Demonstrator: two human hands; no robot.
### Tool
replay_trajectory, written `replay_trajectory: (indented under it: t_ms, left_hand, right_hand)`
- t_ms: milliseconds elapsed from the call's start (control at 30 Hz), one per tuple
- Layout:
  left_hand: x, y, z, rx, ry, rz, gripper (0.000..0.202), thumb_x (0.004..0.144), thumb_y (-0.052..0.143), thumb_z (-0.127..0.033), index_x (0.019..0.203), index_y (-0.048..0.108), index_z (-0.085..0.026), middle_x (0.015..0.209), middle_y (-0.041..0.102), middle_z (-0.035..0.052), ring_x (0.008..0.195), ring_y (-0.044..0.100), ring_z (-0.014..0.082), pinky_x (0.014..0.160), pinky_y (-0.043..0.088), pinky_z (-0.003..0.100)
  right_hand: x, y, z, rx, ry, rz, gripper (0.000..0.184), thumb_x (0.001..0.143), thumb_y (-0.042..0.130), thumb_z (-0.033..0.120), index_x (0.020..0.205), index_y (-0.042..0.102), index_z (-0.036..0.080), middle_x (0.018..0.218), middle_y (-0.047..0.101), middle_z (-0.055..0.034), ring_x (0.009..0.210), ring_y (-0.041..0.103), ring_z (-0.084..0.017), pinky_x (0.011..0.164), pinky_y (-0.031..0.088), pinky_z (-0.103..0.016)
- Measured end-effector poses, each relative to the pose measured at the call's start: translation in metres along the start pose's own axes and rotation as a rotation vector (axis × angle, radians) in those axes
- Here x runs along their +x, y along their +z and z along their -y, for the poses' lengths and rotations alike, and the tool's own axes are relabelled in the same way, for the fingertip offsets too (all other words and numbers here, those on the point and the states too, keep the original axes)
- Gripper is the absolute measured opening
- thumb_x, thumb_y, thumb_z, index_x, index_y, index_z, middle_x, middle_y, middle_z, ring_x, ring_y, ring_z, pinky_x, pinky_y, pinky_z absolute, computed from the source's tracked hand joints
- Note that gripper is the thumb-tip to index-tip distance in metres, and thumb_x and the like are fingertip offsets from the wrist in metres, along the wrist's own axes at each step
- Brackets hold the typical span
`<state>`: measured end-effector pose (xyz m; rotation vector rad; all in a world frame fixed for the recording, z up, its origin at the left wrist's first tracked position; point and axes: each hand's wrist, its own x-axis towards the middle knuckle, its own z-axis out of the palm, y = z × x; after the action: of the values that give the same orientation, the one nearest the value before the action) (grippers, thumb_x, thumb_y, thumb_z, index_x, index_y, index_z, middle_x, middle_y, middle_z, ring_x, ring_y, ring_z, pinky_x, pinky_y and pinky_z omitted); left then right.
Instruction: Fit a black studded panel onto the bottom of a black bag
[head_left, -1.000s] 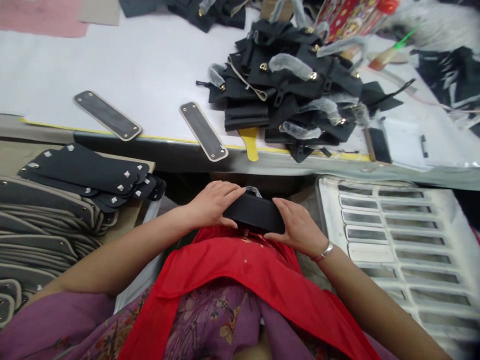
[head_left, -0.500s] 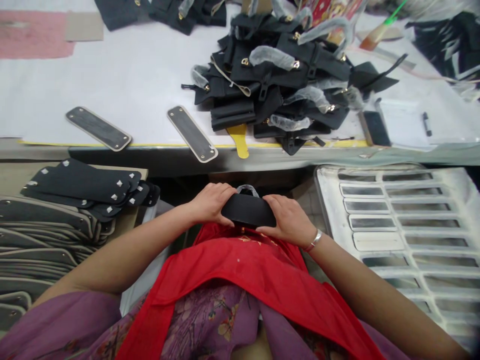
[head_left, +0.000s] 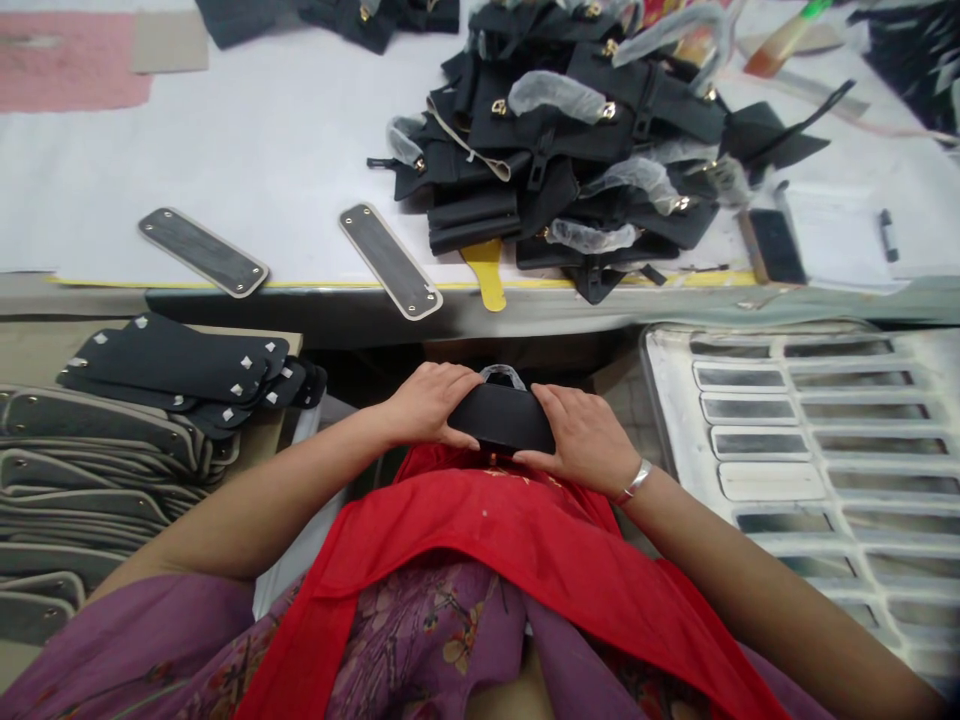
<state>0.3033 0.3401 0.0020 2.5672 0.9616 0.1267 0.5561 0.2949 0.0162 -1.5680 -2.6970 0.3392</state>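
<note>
Low in front of my red apron is a black handbag point(head_left: 504, 418), its long dark face turned up toward me. A plastic-wrapped handle point(head_left: 502, 376) loops up behind its far edge. My left hand point(head_left: 435, 403) grips the left end, thumb on the near edge and fingers over the far side. At the right end my right hand point(head_left: 581, 432) holds it in the same way, with a silver bracelet at the wrist. The lower part of the bag is hidden by the hands and apron.
Black bags with wrapped handles point(head_left: 555, 95) are heaped on the white table. Two dark base panels point(head_left: 202, 252) lie near its edge, beside a yellow tool point(head_left: 487, 275). Stacked panels point(head_left: 90, 440) stand at my left; a white slatted rack point(head_left: 772, 480) is at my right.
Both hands keep their hold on the handbag, which looks almost the same. The whole view has shifted slightly, so things appear a little farther right.
</note>
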Motion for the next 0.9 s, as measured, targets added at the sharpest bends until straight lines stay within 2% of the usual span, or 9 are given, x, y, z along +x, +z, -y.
replay_trajectory:
  t_ms: [100, 300, 400, 533, 733, 900]
  left_hand:
    - [0.001, -0.001, -0.001, 0.008, -0.004, 0.004, 0.082, 0.065, 0.058, -0.068, 0.123, 0.043, -0.013, 0.124, 0.05, 0.0157, 0.108, 0.047, 0.0286, 0.086, 0.031, 0.036]
    - [-0.001, 0.001, -0.001, 0.042, -0.021, -0.011, 0.084, 0.063, 0.061, -0.067, 0.124, 0.042, -0.012, 0.125, 0.049, 0.016, 0.108, 0.047, 0.0293, 0.087, 0.032, 0.038]
    - [-0.001, 0.004, -0.001, 0.042, -0.014, -0.036, 0.086, 0.062, 0.062, -0.068, 0.124, 0.042, -0.012, 0.125, 0.049, 0.0158, 0.109, 0.047, 0.0291, 0.089, 0.032, 0.039]
    - [-0.002, 0.005, 0.001, 0.013, -0.028, -0.074, 0.09, 0.06, 0.062, -0.07, 0.124, 0.041, -0.01, 0.123, 0.05, 0.0164, 0.109, 0.047, 0.0295, 0.09, 0.034, 0.04]
    - [-0.004, 0.003, 0.007, -0.04, -0.028, -0.063, 0.083, 0.062, 0.062, -0.066, 0.122, 0.042, -0.012, 0.124, 0.049, 0.0165, 0.111, 0.045, 0.0293, 0.092, 0.036, 0.041]
    - [0.0, 0.001, 0.008, -0.053, -0.029, -0.039, 0.079, 0.063, 0.063, -0.063, 0.12, 0.044, -0.012, 0.119, 0.052, 0.0163, 0.106, 0.048, 0.0288, 0.088, 0.038, 0.041]
  right_hand:
    - [0.001, -0.001, 0.002, -0.008, 0.007, -0.006, 0.089, 0.07, 0.046, 0.074, 0.129, 0.041, 0.008, 0.122, 0.052, -0.0185, 0.106, 0.048, -0.033, 0.092, 0.031, -0.044]
    - [0.006, 0.001, 0.014, -0.022, -0.025, -0.062, 0.094, 0.068, 0.048, 0.075, 0.131, 0.039, 0.006, 0.123, 0.051, -0.0196, 0.112, 0.045, -0.032, 0.105, 0.014, -0.05]
    - [0.01, 0.004, 0.016, 0.017, -0.036, -0.068, 0.095, 0.068, 0.048, 0.075, 0.133, 0.036, 0.007, 0.124, 0.05, -0.019, 0.112, 0.045, -0.031, 0.102, 0.021, -0.048]
    - [0.012, 0.005, 0.013, 0.055, -0.022, -0.046, 0.084, 0.071, 0.05, 0.069, 0.13, 0.04, 0.009, 0.122, 0.052, -0.0172, 0.108, 0.047, -0.03, 0.093, 0.032, -0.043]
    - [0.012, 0.003, 0.005, 0.072, -0.038, -0.021, 0.082, 0.07, 0.054, 0.067, 0.127, 0.043, 0.009, 0.123, 0.051, -0.0166, 0.108, 0.047, -0.03, 0.092, 0.034, -0.043]
    - [0.013, 0.003, 0.001, 0.071, -0.064, -0.016, 0.085, 0.072, 0.052, 0.067, 0.13, 0.039, 0.007, 0.125, 0.049, -0.0177, 0.111, 0.045, -0.03, 0.093, 0.033, -0.042]
